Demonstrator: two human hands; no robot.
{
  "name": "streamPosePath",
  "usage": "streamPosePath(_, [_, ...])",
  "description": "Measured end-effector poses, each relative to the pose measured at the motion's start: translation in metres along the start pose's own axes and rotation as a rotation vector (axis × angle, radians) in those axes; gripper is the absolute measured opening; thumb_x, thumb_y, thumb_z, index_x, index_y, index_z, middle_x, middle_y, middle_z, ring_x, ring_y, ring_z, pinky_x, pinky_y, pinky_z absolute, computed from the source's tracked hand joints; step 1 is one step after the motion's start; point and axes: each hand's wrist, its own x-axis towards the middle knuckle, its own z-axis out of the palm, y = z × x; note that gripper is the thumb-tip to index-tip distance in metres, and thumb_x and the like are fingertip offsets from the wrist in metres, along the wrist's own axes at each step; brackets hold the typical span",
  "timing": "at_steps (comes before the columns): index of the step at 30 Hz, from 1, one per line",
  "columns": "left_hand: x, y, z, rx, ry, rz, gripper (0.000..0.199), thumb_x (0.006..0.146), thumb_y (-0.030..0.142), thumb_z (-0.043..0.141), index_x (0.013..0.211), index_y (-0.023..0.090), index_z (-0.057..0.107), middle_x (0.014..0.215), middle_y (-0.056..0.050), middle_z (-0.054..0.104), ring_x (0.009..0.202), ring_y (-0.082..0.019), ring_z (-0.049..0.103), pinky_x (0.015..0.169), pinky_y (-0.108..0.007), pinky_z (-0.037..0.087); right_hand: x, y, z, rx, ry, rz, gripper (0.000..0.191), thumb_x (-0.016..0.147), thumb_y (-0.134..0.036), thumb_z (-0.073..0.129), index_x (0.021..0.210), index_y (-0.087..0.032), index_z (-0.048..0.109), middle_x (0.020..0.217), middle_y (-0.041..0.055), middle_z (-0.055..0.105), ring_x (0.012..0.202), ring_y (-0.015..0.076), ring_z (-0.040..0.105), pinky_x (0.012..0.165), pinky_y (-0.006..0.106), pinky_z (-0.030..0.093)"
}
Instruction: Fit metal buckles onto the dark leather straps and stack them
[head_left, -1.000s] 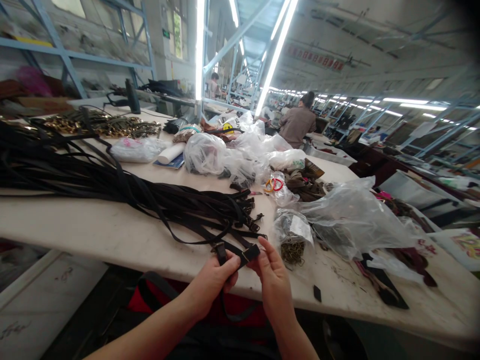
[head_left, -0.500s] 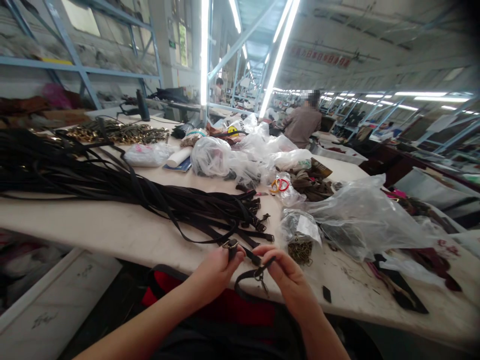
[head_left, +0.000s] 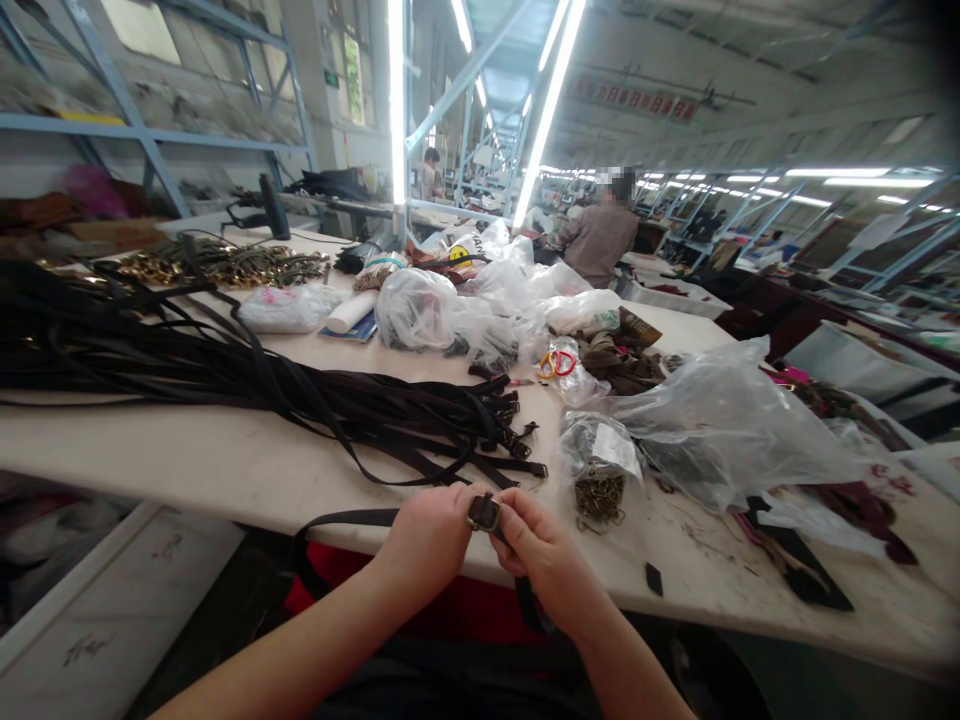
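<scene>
A dark strap [head_left: 352, 517] with a metal buckle [head_left: 484, 513] is held between my two hands at the table's front edge. My left hand [head_left: 431, 535] is closed round the strap just left of the buckle, its fingers mostly hidden. With thumb and fingers, my right hand [head_left: 544, 550] pinches the strap at the buckle's right side. One length trails left from my left hand, and another hangs below my right. Beyond my hands lies a large bundle of black straps [head_left: 300, 385], its buckled ends pointing right.
A clear bag of brass-coloured metal rings [head_left: 600, 495] sits right of my hands. Behind it are scissors with red and yellow handles [head_left: 557, 364] and crumpled plastic bags [head_left: 720, 430]. A small black piece [head_left: 654, 579] lies near the front edge. A person [head_left: 600, 240] is farther back.
My hands have come together at the buckle. The strap end with the dangling metal piece has gone from sight at my right hand, and a strap length now shows left of my left hand.
</scene>
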Motion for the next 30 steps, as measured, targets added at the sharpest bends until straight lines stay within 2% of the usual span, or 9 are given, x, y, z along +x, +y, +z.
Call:
streamPosePath(5, [-0.004,0.000,0.000,0.007,-0.082,0.028,0.028,0.084,0.017,0.037,0.096,0.016,0.061,0.086,-0.012,0.064,0.081,-0.026,0.058,0.073,-0.035,0.040,0.002,-0.002,-0.004,-0.107,0.069,-0.081,0.039,0.077,-0.053,0.053,0.095,-0.019,0.058,0.062,-0.0037,0.044,0.048,0.0062,0.031,0.043,0.019,0.024])
streamPosePath(9, [-0.018,0.006,-0.022,-0.156,0.085,0.077,0.035,0.075,0.036,0.058,0.106,0.019,0.058,0.105,-0.012,0.060,0.101,-0.028,0.050,0.090,-0.040,0.034,-0.003,-0.006,-0.013,-0.178,0.061,-0.112,0.026,0.077,-0.045,0.058,0.083,-0.020,0.063,0.062,-0.0028,0.047,0.055,0.0091,0.037,0.051,0.020,0.032])
streamPosePath(11, [-0.024,0.012,-0.034,-0.376,0.104,-0.029,0.030,0.075,0.041,0.058,0.095,0.019,0.060,0.095,-0.009,0.061,0.092,-0.024,0.052,0.083,-0.036,0.038,-0.005,-0.004,-0.016,-0.105,0.062,-0.126,0.022,0.078,-0.042,0.058,0.084,-0.021,0.062,0.067,-0.0019,0.051,0.060,0.0102,0.042,0.056,0.021,0.035])
streamPosePath(14, [-0.024,0.019,-0.040,-0.929,-0.091,-0.276,0.022,0.076,0.039,0.056,0.076,0.018,0.052,0.065,0.001,0.054,0.059,-0.012,0.049,0.058,-0.024,0.040,-0.006,-0.001,-0.013,-0.090,-0.011,-0.216,0.017,0.080,-0.038,0.057,0.081,-0.021,0.060,0.074,-0.0008,0.052,0.068,0.0115,0.046,0.063,0.023,0.039])
streamPosePath(17, [-0.019,0.021,-0.030,-1.316,-0.224,-0.408,0.025,0.070,0.034,0.065,0.074,0.017,0.047,0.060,0.004,0.051,0.052,-0.007,0.045,0.052,-0.020,0.035,-0.009,-0.002,-0.004,-0.221,0.002,-0.378,0.010,0.079,-0.032,0.059,0.077,-0.022,0.061,0.082,-0.0001,0.049,0.078,0.0129,0.049,0.071,0.025,0.041])
streamPosePath(20, [-0.014,0.019,-0.006,-1.384,-0.251,-0.494,0.022,0.066,0.025,0.067,0.071,0.016,0.047,0.056,0.006,0.048,0.050,-0.006,0.044,0.052,-0.019,0.034,-0.025,-0.017,0.007,-0.252,-0.010,-0.511,0.005,0.080,-0.027,0.059,0.076,-0.025,0.061,0.089,0.0012,0.050,0.087,0.0151,0.050,0.079,0.029,0.041])
streamPosePath(23, [-0.011,0.015,0.021,-1.289,-0.206,-0.596,0.019,0.062,0.016,0.063,0.066,0.016,0.044,0.051,0.007,0.044,0.046,-0.006,0.041,0.048,-0.019,0.031,-0.053,-0.044,0.015,-0.033,-0.015,-0.649,0.010,0.084,-0.032,0.053,0.075,-0.029,0.057,0.070,-0.0015,0.048,0.062,0.0121,0.050,0.063,0.028,0.043])
streamPosePath(25, [-0.011,0.013,0.033,-1.264,-0.185,-0.638,0.018,0.063,0.014,0.059,0.065,0.017,0.041,0.050,0.008,0.042,0.045,-0.006,0.040,0.047,-0.018,0.030,-0.067,-0.060,0.014,0.017,0.118,-0.761,0.009,0.085,-0.033,0.051,0.078,-0.032,0.055,0.059,-0.0036,0.043,0.047,0.0109,0.042,0.050,0.025,0.037])
streamPosePath(30, [-0.020,0.016,0.029,-1.394,-0.139,-0.617,0.020,0.067,0.022,0.062,0.070,0.017,0.042,0.060,0.006,0.046,0.054,-0.006,0.046,0.056,-0.019,0.037,-0.059,-0.048,-0.005,-0.965,0.244,-0.608,0.011,0.082,-0.024,0.054,0.087,-0.028,0.063,0.071,0.0025,0.059,0.062,0.0158,0.053,0.055,0.027,0.037])
